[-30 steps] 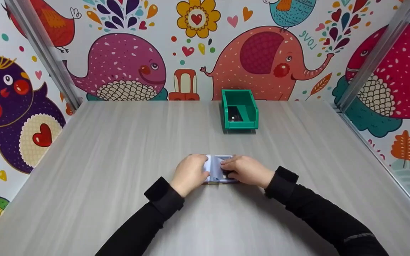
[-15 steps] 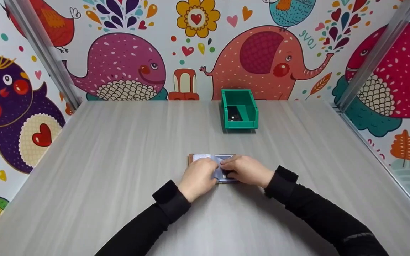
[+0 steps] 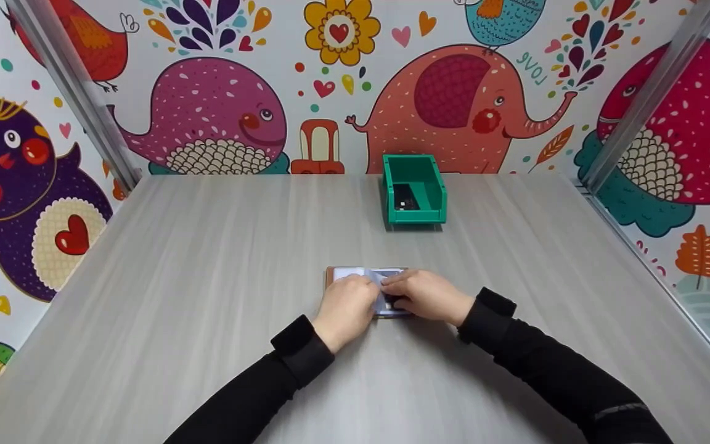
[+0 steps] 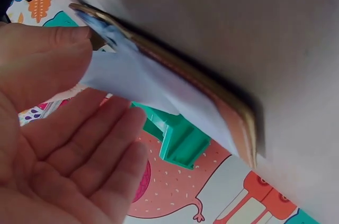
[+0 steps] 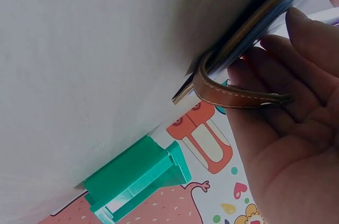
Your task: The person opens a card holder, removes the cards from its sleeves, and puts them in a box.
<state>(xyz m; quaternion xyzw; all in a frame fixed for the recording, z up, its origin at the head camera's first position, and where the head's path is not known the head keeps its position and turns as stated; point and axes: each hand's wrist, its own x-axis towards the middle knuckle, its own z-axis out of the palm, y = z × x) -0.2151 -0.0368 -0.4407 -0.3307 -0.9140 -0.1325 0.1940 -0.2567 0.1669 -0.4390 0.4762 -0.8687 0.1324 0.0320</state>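
Note:
A brown leather card holder [image 3: 330,275] with clear plastic sleeves lies spread on the table, its tan stitched strap [image 5: 233,97] sticking out in the right wrist view. My left hand [image 3: 346,308] pinches a raised translucent sleeve [image 4: 137,75] between thumb and fingers, over the middle of the holder. My right hand [image 3: 429,296] rests on the holder's right side, fingertips against the sleeves. Below its index finger shows a black patch [image 3: 392,300] with a small white mark, partly covered by the hand. The sleeve's lower part is hidden behind my left hand in the head view.
A green open-front bin [image 3: 415,216] stands at the back of the grey wood-grain table [image 3: 219,246], with black flat pieces [image 3: 403,196] inside. Printed walls and metal posts [image 3: 74,92] border the table at the back and sides.
My left hand has moved right from the holder's left edge, bringing the sleeve over toward the right side and uncovering the brown edge. My right hand stays in place.

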